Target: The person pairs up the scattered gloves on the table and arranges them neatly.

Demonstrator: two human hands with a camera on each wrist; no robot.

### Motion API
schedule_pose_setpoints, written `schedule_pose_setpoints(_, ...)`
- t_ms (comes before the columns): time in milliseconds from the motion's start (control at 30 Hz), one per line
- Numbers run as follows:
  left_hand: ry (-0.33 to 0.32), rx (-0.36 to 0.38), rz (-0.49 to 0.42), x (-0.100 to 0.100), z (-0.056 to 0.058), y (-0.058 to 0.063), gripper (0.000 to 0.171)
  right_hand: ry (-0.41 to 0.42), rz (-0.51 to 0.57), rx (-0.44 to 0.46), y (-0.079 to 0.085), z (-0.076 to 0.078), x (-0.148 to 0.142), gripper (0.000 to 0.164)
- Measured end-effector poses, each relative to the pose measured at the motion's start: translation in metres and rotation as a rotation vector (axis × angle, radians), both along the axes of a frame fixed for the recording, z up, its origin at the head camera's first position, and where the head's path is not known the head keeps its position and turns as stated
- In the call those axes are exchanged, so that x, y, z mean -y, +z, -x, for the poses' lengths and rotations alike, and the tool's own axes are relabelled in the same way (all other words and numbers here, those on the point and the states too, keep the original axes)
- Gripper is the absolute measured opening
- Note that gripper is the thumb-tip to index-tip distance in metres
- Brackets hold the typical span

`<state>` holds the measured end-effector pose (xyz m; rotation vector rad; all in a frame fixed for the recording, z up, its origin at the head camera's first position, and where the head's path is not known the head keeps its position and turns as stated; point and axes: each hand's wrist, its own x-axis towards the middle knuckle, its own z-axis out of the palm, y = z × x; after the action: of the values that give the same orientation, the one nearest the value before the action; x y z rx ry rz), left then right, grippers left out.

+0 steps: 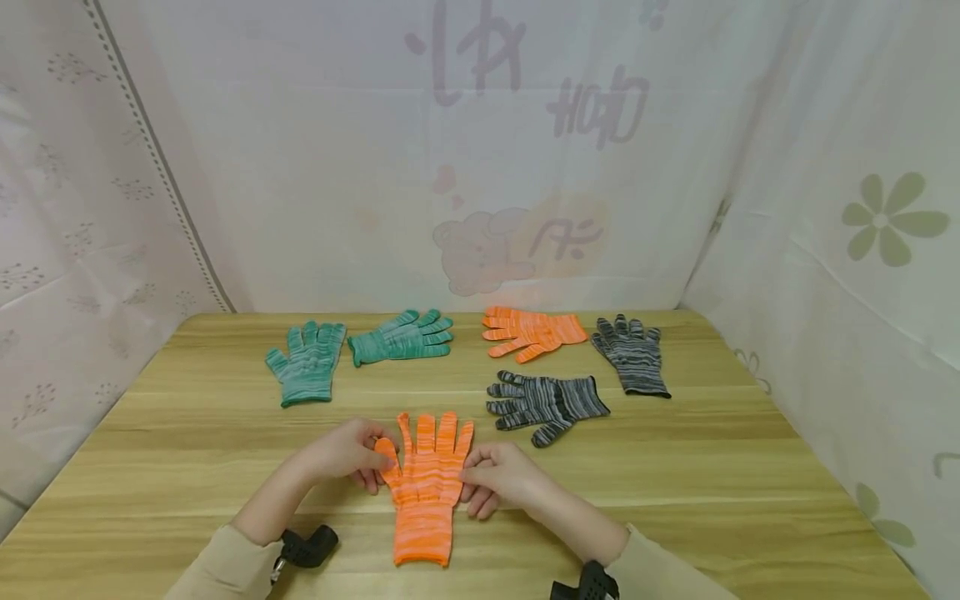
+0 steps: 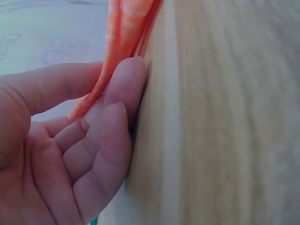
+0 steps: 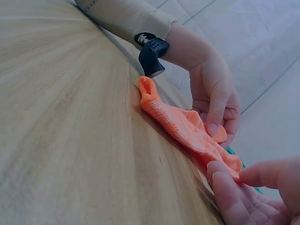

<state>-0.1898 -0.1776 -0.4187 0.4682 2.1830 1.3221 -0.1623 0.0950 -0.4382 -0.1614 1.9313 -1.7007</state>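
An orange-and-white knitted glove (image 1: pixel 429 483) lies at the front of the table, fingers pointing away and cuff toward me. My left hand (image 1: pixel 358 454) pinches its thumb between thumb and fingers; the left wrist view shows the orange knit (image 2: pixel 124 33) between them. On the opposite side, my right hand (image 1: pixel 498 479) pinches the glove's edge near the little finger. The right wrist view shows the glove (image 3: pixel 187 131) from the side, its cuff end slightly gaping, with both hands at its far edges.
Two green gloves (image 1: pixel 309 362) (image 1: pixel 403 337) lie at the back left. A second orange glove (image 1: pixel 534 332) is at the back right, near two black-and-grey gloves (image 1: pixel 551 404) (image 1: pixel 632 354). Patterned curtains (image 1: pixel 337 208) surround the wooden table (image 1: pixel 187 467).
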Motion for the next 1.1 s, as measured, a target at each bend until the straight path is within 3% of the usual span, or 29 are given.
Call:
schedule_pose_setpoints(867, -0.010, 0.014, -0.012, 0.0012, -0.0002, 0.0047, 0.022, 0.035, -0.026, -0.028, -0.0001, 0.0007, -0.0007, 0.012)
schedule_pose_setpoints(1100, 0.030, -0.037, 0.005, 0.0045, 0.0008, 0.0043, 0.026, 0.041, -0.020, -0.032, 0.0005, -0.0007, -0.0022, 0.013)
